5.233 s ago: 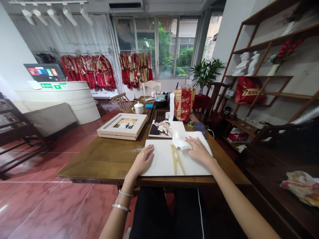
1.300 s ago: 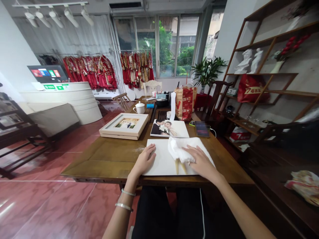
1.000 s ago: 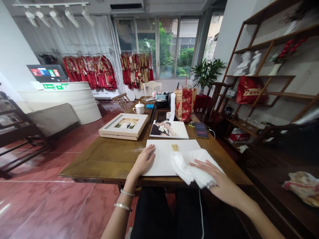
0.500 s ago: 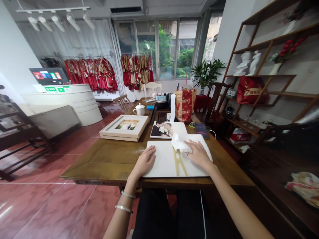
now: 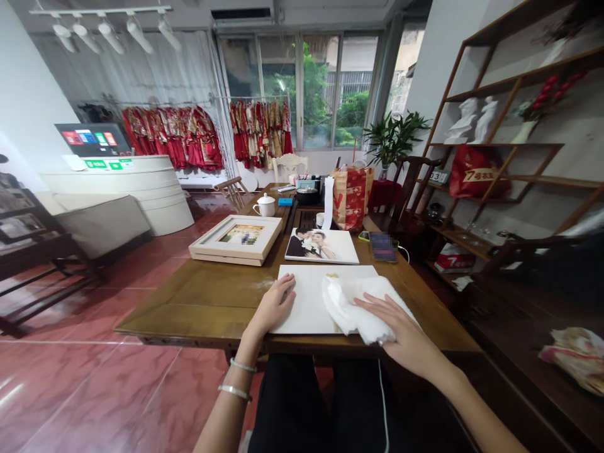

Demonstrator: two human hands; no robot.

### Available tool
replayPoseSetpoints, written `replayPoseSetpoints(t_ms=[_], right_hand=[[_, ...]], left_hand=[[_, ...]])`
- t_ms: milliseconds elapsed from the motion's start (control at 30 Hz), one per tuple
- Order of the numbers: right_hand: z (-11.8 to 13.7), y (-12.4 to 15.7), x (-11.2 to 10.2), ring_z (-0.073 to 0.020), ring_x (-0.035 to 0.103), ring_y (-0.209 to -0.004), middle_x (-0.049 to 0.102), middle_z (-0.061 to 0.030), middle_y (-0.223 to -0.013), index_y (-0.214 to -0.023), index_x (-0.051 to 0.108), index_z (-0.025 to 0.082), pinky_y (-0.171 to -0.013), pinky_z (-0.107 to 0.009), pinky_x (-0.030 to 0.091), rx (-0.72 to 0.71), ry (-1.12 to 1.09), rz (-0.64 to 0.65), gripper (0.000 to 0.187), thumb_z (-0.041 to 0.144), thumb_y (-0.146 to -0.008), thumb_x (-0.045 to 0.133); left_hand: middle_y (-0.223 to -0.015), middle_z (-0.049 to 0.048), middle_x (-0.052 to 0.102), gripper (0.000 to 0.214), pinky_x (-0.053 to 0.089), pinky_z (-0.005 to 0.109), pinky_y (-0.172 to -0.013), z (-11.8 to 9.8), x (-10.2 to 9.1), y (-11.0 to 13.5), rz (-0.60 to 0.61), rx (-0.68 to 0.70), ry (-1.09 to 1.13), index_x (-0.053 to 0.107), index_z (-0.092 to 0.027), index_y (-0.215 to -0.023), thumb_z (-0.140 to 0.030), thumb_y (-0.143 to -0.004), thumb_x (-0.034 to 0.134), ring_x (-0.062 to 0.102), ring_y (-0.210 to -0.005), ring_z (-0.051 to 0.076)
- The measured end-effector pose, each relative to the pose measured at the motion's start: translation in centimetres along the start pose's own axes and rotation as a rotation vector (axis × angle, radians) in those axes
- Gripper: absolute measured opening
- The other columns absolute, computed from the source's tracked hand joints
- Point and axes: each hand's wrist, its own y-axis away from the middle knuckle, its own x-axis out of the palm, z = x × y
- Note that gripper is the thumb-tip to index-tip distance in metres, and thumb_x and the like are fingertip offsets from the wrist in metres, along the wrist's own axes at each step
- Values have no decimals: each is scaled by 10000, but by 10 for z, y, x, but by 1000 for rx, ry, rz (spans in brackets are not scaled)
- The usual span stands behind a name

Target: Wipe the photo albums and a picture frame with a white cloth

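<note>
A white flat board [image 5: 309, 299] lies on the wooden table [image 5: 212, 302] in front of me. My left hand [image 5: 274, 307] rests flat on the board's left edge, fingers spread. My right hand [image 5: 401, 330] presses a crumpled white cloth [image 5: 356, 305] onto the board's near right part, fingers laid over the cloth. The gold shape on the board is almost wholly hidden under the cloth; only a sliver [image 5: 335, 326] shows at the near edge.
Beyond the board lie a photo album [image 5: 321, 246], a framed photo [image 5: 236, 238] and a phone [image 5: 382, 246]. Farther back stand a white teapot [image 5: 265, 205] and a red patterned bag [image 5: 350, 196]. Wooden shelves [image 5: 509, 151] line the right side.
My right hand has dragged the cloth from the board's far right part back toward me, covering the gold shape. My left hand has stayed put on the left edge.
</note>
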Motion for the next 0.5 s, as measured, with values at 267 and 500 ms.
replayPoseSetpoints(t_ms=[267, 500], right_hand=[[-37, -69, 1, -232, 271, -1326, 461, -42, -1359, -1284, 475, 189, -1107, -497, 67, 274, 143, -43, 558, 148, -731, 411], [-21, -88, 12, -293, 216, -1340, 456, -31, -1363, -1275, 487, 204, -1072, -581, 30, 292, 134, -39, 524, 175, -757, 413]], left_hand=[[-1351, 102, 478, 391, 291, 372, -1087, -1, -1, 0, 0, -3, 14, 564, -132, -1179, -283, -847, 423, 384, -1292, 209], [-1352, 93, 478, 386, 295, 390, -1084, 0, 0, 0, -12, 4, 18, 558, -154, -1184, -288, -850, 416, 395, -1284, 209]])
